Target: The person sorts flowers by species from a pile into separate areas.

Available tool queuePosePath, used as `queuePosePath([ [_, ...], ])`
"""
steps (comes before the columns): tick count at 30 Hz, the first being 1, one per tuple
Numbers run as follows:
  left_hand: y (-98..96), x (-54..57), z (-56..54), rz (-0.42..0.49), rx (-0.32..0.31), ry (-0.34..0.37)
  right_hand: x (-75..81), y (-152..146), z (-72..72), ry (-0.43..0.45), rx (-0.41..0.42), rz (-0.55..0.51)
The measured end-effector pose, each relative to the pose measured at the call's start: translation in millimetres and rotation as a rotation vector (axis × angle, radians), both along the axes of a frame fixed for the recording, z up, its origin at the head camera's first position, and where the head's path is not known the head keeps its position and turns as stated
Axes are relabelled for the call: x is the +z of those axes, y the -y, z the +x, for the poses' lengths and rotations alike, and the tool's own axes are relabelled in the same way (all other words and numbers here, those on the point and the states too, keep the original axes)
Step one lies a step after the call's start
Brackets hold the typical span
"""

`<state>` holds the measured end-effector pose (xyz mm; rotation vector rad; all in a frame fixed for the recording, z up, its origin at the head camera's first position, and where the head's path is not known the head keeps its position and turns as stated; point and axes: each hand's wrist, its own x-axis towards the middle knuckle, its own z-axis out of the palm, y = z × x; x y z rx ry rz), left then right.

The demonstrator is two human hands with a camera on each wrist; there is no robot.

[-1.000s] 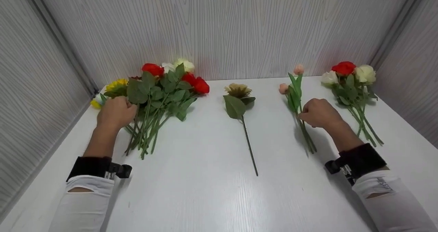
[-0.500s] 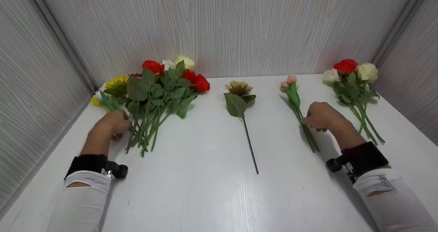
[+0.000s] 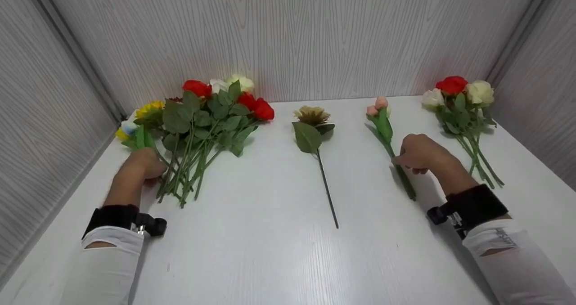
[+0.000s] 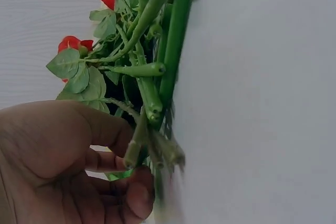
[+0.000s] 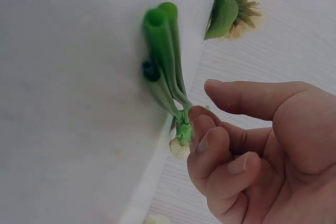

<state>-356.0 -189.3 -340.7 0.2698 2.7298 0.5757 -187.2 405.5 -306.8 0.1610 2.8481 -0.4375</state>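
Note:
My left hand (image 3: 140,163) is low over the left edge of a big flower pile, its fingers curled at the stems of tulips with blue-white heads (image 3: 129,127). In the left wrist view, cut stem ends (image 4: 153,109) overlap the thumb and fingertips and partly hide the grip. Pink tulips (image 3: 383,124) lie together on the table at right, stems toward me. Beside those stems is my right hand (image 3: 419,153). Its thumb (image 5: 252,98) stands apart from the loosely bent fingers, whose tips overlap the tulips in the right wrist view.
Red roses (image 3: 263,109), a yellow sunflower (image 3: 150,109) and pale blooms fill the left pile. One beige flower (image 3: 312,115) lies alone in the middle. At far right is a bunch with a red rose (image 3: 451,85). A panel (image 3: 288,44) rises behind the white table (image 3: 252,251).
My left hand has moved toward me and slightly left, and the tulip leaves there have turned. At right, the pink tulips' spread heads and stems have come together, my right hand staying beside them.

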Motion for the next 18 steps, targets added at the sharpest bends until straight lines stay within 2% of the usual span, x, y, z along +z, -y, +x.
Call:
queuePosePath([
  [5,3.3,1.4,1.0,0.019,0.055,-0.185,1.0,0,-0.2,-0.004,0.014,0.002],
  [9,0.1,4.3,0.1,0.019,0.141,-0.308,1.9,1,0.5,-0.007,0.022,0.002],
  [13,-5.9,13.2,4.4,0.048,0.220,-0.398,2.0,1,1.1,-0.012,0.025,-0.002],
  [18,-15.3,25.0,13.6,0.143,0.257,-0.585,2.4,2,2.6,-0.026,0.031,-0.016],
])
